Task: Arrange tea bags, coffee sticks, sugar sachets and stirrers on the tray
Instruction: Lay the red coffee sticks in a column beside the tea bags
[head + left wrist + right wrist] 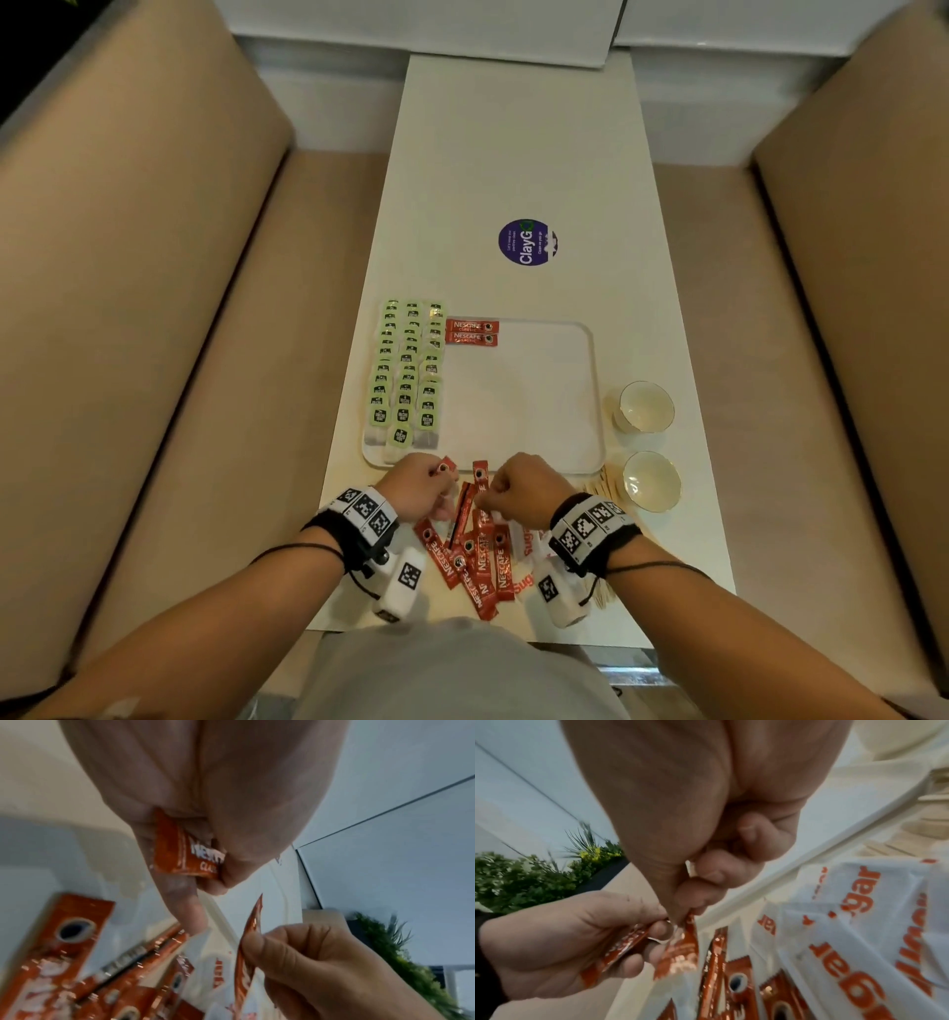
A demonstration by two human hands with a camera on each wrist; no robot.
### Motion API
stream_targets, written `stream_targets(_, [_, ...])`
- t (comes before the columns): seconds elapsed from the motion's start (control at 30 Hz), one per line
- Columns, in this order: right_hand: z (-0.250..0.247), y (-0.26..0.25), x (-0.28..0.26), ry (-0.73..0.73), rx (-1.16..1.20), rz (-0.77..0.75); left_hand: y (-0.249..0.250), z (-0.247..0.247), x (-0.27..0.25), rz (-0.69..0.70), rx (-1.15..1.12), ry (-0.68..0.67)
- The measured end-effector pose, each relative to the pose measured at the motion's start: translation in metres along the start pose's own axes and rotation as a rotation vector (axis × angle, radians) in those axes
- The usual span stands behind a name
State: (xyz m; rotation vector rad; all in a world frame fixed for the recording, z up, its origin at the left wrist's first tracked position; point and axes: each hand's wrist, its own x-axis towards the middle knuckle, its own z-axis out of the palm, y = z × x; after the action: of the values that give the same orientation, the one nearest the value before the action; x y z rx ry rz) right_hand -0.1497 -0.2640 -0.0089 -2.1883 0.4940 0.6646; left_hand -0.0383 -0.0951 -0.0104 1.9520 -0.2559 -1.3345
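My left hand [429, 488] grips a red coffee stick [445, 466] just in front of the white tray [524, 411]; its printed end shows in the fist [187, 854]. Beside it my right hand [506, 493] pinches another red coffee stick [480, 473] between thumb and fingers [680, 953]. Under both hands lies a loose heap of coffee sticks [472, 560]. White sugar sachets [524, 560] lie just right of that heap. Green-tagged tea bags [405, 375] fill the tray's left side in three columns. Two coffee sticks [471, 332] lie at the tray's far edge.
Wooden stirrers [601, 485] lie right of my right wrist, partly hidden. Two white bowls [646, 406] [651, 480] stand to the right of the tray. A purple round sticker [528, 241] is on the tabletop beyond it. Beige benches flank the narrow table.
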Motion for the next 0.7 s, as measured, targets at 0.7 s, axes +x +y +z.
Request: stream_targets(0.7, [-0.035, -0.027, -0.009, 0.312, 0.207, -0.129, 0.039, -0.019, -0.025, 0.208, -0.137, -0.106])
